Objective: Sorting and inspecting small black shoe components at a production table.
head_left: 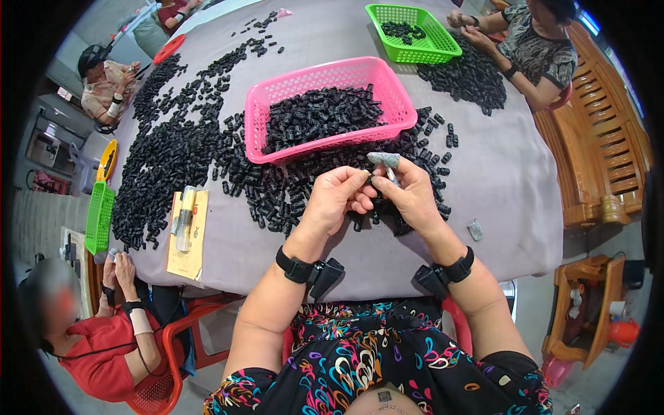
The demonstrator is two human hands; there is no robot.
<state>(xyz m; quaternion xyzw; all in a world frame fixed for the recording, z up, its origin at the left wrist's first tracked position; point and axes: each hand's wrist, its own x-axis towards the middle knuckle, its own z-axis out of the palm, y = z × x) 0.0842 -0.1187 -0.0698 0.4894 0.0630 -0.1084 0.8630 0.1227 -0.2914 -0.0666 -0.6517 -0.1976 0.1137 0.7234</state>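
Note:
Above the near part of the table my two hands meet, fingertips together. My left hand [337, 199] is closed in a pinch on a small black plastic part [372, 181], mostly hidden by the fingers. On the other side of it, my right hand [413, 197] pinches with thumb and forefinger. A small tool with a grey wrapped handle [383, 159] and a short metal shaft is tucked in the right hand's fingers. Around and beyond the hands lies a heap of similar black parts [277, 200]. Just behind stands a pink basket [325, 75] holding many more.
A grey cloth covers the table [515, 228]. A notebook [185, 252] bearing a clear tube lies left; a grey scrap [474, 229] lies right. A green basket [446, 48] stands far right, another green basket [101, 214] at the left edge. Several co-workers sit around the table.

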